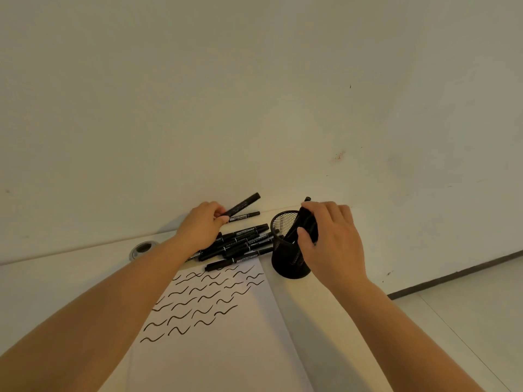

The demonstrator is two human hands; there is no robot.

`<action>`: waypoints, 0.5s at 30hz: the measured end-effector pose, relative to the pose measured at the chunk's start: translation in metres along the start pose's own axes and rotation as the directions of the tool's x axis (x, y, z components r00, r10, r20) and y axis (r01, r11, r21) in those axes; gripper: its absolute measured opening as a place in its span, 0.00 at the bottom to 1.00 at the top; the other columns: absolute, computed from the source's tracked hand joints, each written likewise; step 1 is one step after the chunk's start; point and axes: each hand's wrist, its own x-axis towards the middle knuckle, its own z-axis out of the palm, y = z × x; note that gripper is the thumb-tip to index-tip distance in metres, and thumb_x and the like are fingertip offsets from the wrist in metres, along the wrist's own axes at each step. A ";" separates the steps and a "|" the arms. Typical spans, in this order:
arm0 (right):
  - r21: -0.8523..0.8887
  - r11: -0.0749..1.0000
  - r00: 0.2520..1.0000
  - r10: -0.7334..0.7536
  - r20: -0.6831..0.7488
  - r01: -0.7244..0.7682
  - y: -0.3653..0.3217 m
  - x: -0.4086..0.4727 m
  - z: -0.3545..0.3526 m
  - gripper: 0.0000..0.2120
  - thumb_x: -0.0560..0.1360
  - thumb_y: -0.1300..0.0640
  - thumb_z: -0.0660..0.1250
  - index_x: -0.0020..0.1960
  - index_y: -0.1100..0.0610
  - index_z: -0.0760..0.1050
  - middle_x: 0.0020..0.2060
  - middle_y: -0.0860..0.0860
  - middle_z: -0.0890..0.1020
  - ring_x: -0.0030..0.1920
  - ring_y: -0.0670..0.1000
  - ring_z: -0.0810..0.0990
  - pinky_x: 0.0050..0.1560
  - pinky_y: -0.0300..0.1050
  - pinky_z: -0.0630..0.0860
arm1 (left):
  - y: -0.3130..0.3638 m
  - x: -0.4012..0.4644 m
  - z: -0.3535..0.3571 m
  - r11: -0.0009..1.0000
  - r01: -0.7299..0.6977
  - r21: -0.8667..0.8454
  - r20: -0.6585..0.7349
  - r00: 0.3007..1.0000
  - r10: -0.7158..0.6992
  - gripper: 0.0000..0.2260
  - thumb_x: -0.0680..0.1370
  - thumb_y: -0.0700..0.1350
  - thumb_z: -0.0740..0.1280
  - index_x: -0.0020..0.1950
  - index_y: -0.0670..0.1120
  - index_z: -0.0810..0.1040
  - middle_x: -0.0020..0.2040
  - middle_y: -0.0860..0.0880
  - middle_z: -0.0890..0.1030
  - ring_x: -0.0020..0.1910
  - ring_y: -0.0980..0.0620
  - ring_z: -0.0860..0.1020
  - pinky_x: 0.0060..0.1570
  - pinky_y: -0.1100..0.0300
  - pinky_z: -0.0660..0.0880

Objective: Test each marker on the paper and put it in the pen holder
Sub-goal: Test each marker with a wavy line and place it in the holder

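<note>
We have two jobs running at once. Our right hand [332,244], at 3 o'clock of the scene's centre, curls round a bundle of markers [307,222] at the pen holder's [285,264] rim, thumb on the near side, fingers over the top. We judge the markers are partly inside the mesh cup; to finish well we ease them down until they bottom out, then let go, keeping the cup from tipping.

Our left hand [202,226], at 10 o'clock of the holder, pinches one marker [243,204] between thumb and fingers, raised off the desk and tilted up toward the wall. It wants uncapping and a stroke on the paper [226,349], which lies at 6 o'clock.

Counts: one holder, one sheet, roughly thirty squiggles [203,298] on it. The loose pile [240,243] between the hands shows about seven markers; overlap blurs the tally. The right hand's bundle looks like two or three; we cannot tell exactly.
</note>
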 end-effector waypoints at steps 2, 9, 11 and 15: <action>0.025 0.999 0.992 -0.045 -0.118 0.048 -0.013 -0.006 -0.006 0.16 0.70 0.61 0.69 0.57 0.58 0.75 0.49 0.53 0.79 0.52 0.54 0.72 0.49 0.47 0.73 | 0.015 -0.025 -0.010 0.977 -0.015 -0.215 -0.004 1.000 0.015 0.07 0.78 0.48 0.61 0.55 0.51 0.74 0.48 0.51 0.79 0.45 0.54 0.76 0.44 0.61 0.70; 0.618 0.670 0.904 0.212 0.372 -0.412 -0.059 -0.048 -0.015 0.04 0.74 0.47 0.62 0.45 0.45 0.75 0.30 0.44 0.78 0.32 0.41 0.76 0.35 0.35 0.72 | 0.054 -0.141 -0.022 0.886 -0.140 -0.441 0.021 0.986 0.166 0.08 0.77 0.46 0.62 0.46 0.62 0.72 0.41 0.58 0.81 0.41 0.64 0.79 0.45 0.65 0.74; 0.647 0.632 0.898 0.210 0.386 -0.426 -0.066 -0.064 -0.013 0.09 0.76 0.49 0.61 0.42 0.50 0.76 0.28 0.46 0.78 0.29 0.40 0.74 0.30 0.32 0.70 | 0.054 -0.167 -0.018 0.903 -0.170 -0.395 0.041 0.978 0.202 0.09 0.77 0.48 0.62 0.46 0.64 0.71 0.40 0.61 0.81 0.41 0.66 0.78 0.40 0.70 0.72; 0.723 0.480 0.864 0.354 0.358 -0.497 -0.073 -0.094 -0.008 0.09 0.77 0.53 0.60 0.42 0.53 0.77 0.24 0.46 0.78 0.26 0.40 0.74 0.27 0.30 0.70 | 0.036 -0.204 -0.012 0.928 -0.142 -0.344 -0.011 0.989 0.147 0.08 0.76 0.49 0.64 0.44 0.63 0.75 0.35 0.61 0.80 0.37 0.63 0.77 0.36 0.70 0.72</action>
